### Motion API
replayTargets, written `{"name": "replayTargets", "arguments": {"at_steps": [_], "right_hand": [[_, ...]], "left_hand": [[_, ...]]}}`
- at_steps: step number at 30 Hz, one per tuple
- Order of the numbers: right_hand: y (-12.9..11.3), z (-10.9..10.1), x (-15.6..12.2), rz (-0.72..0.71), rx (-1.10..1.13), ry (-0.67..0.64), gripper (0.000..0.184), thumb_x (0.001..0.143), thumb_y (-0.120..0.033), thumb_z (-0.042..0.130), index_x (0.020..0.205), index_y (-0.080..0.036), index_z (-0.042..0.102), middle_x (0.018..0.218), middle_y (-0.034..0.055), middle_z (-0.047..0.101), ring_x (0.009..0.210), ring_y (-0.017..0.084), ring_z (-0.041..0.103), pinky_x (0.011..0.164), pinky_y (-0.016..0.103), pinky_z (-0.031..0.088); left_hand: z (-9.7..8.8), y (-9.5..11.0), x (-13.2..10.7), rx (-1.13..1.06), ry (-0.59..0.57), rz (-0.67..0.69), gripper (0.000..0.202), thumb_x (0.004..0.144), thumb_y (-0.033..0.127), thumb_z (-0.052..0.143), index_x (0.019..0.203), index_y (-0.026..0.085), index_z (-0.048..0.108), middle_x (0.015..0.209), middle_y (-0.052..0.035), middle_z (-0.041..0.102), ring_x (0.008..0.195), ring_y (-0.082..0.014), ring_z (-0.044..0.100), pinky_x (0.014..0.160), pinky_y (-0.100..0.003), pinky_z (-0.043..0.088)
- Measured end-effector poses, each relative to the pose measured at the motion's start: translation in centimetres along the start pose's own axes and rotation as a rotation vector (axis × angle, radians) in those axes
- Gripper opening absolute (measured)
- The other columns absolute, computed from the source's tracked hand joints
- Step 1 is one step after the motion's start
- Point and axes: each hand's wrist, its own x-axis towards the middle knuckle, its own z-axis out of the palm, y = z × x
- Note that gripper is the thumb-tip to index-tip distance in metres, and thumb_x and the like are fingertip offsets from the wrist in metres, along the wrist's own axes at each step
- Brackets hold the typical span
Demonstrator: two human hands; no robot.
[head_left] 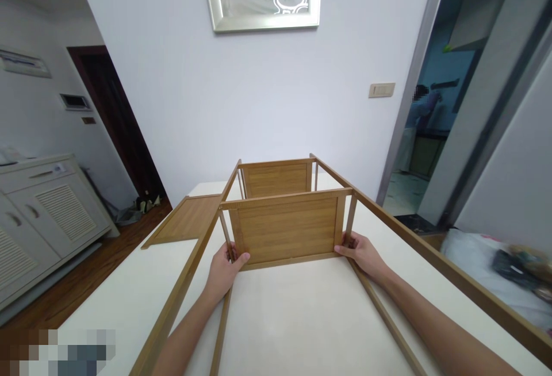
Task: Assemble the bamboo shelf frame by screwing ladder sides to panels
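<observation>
A bamboo shelf frame (pixel 284 223) lies on its side on a white table (pixel 302 318), its long rails running toward me. My left hand (pixel 225 267) grips the lower left corner of the nearest shelf panel (pixel 287 229), thumb on the panel's face. My right hand (pixel 361 251) holds the panel's lower right corner, fingers closed round the edge. A second panel (pixel 276 177) stands fixed further back in the frame.
A loose bamboo panel (pixel 185 221) lies flat at the table's far left. A white cabinet (pixel 43 215) stands at the left, a dark doorway behind it. At the right, a doorway shows another person far off, and a white bag (pixel 495 267) sits near the table's right side.
</observation>
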Motion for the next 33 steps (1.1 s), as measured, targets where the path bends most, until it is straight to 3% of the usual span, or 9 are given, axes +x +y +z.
{"name": "replayTargets", "arguments": {"at_steps": [9, 16, 20, 28, 33], "right_hand": [[-0.1, 0.1, 0.0, -0.004, 0.009, -0.002, 0.038, 0.060, -0.043, 0.082, 0.081, -0.020, 0.060, 0.078, 0.0006, 0.066, 0.077, 0.022, 0.061, 0.073, 0.034, 0.048], [-0.4, 0.1, -0.1, -0.017, 0.038, -0.009, 0.035, 0.058, -0.040, 0.083, 0.074, -0.020, 0.058, 0.072, -0.0012, 0.064, 0.071, 0.020, 0.059, 0.067, 0.032, 0.047], [-0.9, 0.2, -0.2, -0.014, 0.043, -0.008, 0.037, 0.056, -0.041, 0.084, 0.074, -0.020, 0.060, 0.072, -0.0003, 0.065, 0.071, 0.021, 0.061, 0.067, 0.033, 0.048], [-1.8, 0.6, -0.9, 0.084, 0.124, -0.080, 0.047, 0.062, -0.046, 0.083, 0.097, -0.020, 0.068, 0.091, 0.0051, 0.073, 0.086, 0.025, 0.066, 0.081, 0.039, 0.053], [-1.7, 0.5, -0.7, 0.103, 0.139, -0.095, 0.050, 0.058, -0.047, 0.085, 0.095, -0.017, 0.070, 0.090, 0.0069, 0.074, 0.087, 0.027, 0.068, 0.083, 0.042, 0.054]], "left_hand": [[-0.5, 0.3, 0.0, -0.057, -0.055, 0.022, 0.047, 0.056, 0.030, 0.080, 0.096, 0.017, 0.060, 0.085, -0.0032, 0.069, 0.082, -0.0239, 0.066, 0.076, -0.038, 0.053], [-1.1, -0.1, 0.3, -0.097, -0.158, 0.064, 0.042, 0.057, 0.021, 0.075, 0.097, 0.018, 0.061, 0.090, -0.0046, 0.070, 0.088, -0.0254, 0.066, 0.080, -0.039, 0.052], [-1.3, 0.0, 0.5, -0.087, -0.164, 0.041, 0.039, 0.056, 0.023, 0.077, 0.091, 0.018, 0.062, 0.088, -0.0045, 0.070, 0.085, -0.0248, 0.066, 0.078, -0.037, 0.052], [-2.1, 0.3, 0.4, -0.049, -0.197, -0.028, 0.042, 0.052, 0.030, 0.082, 0.086, 0.018, 0.061, 0.081, -0.0017, 0.068, 0.082, -0.0245, 0.065, 0.078, -0.037, 0.052], [-2.2, -0.3, 0.5, -0.027, -0.209, -0.045, 0.049, 0.052, 0.036, 0.083, 0.090, 0.017, 0.060, 0.086, -0.0036, 0.070, 0.087, -0.0271, 0.065, 0.078, -0.038, 0.052]]}}
